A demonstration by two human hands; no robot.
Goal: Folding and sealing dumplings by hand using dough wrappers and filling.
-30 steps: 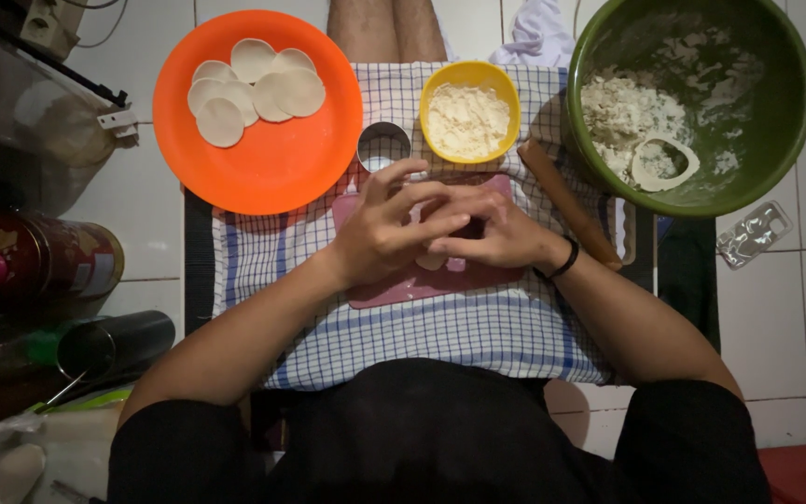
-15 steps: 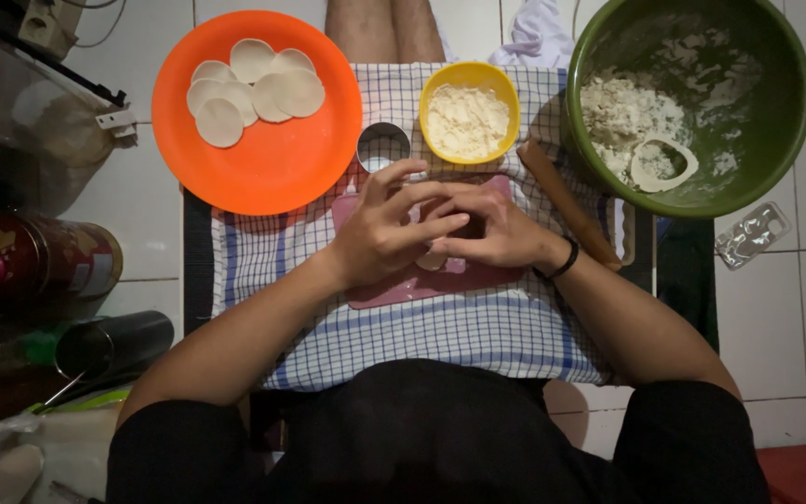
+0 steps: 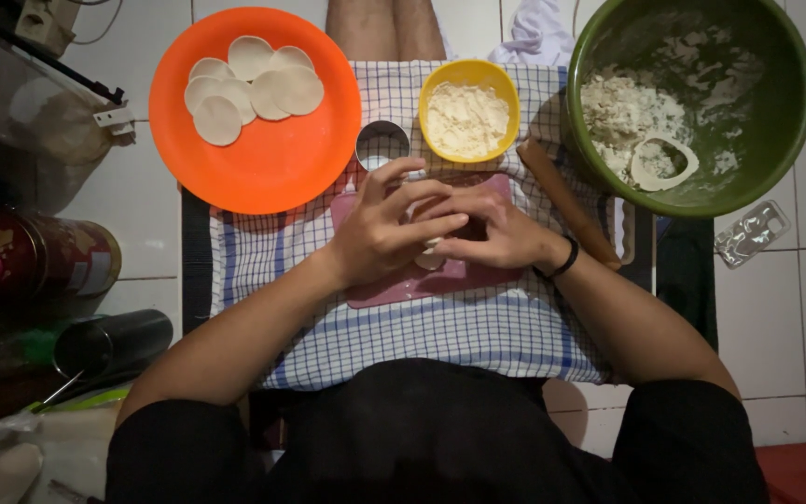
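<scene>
Both hands meet over a pink board (image 3: 394, 285) that lies on a blue-and-white checked cloth (image 3: 440, 327). My left hand (image 3: 384, 224) and my right hand (image 3: 492, 229) press together on a small piece of pale dough (image 3: 429, 259), most of it hidden under the fingers. A round metal cutter ring (image 3: 382, 145) stands just beyond my left hand. Further left, an orange plate (image 3: 263, 154) carries several flat dough rounds (image 3: 244, 84). A yellow bowl of flour (image 3: 469, 107) sits beyond my right hand.
A wooden rolling pin (image 3: 566, 201) lies slanted to the right of my hands. Beside it a large green bowl (image 3: 776, 112) holds flour and a cut dough ring (image 3: 664, 161). Tins, a dark cylinder (image 3: 109, 341) and clutter line the left side on the white tile floor.
My fingers have shifted slightly on the dough; the hands stay in the same place over the board.
</scene>
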